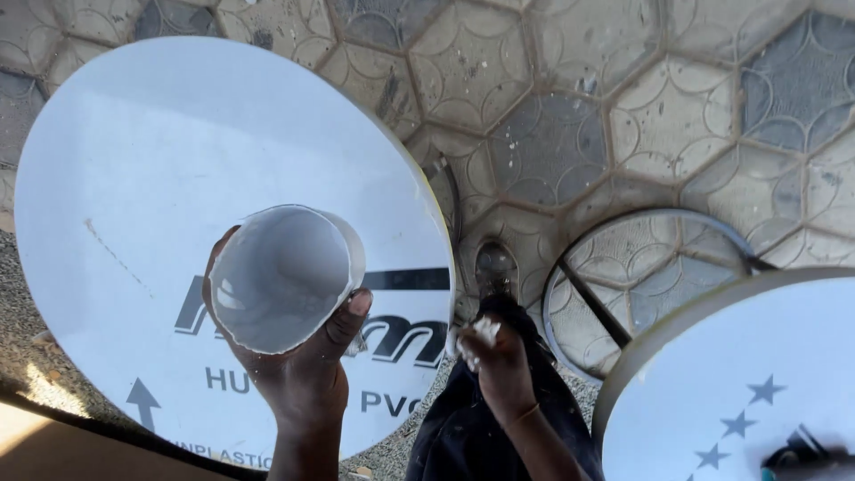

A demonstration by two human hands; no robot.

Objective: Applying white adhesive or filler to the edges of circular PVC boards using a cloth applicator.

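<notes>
- Over a floor of patterned hexagonal paving (570,134), the left hand (307,374) holds up a short white pipe piece (283,276), fingers wrapped around its lower rim and the thumb pressed on its right edge.
- Seen end-on, the open pipe piece shows only its pale inner wall.
- Behind it stands a large white round disc (134,178) with dark printing and an arrow.
- Near the disc's right edge, the right hand (499,361) is closed, fingers pinching something small and white (474,338); what it is, I cannot tell.
- Further right, a metal ring (650,285) lies on the paving, just beside a second white disc (739,383) with blue stars.
- One shoe (495,267) shows between the discs.
</notes>
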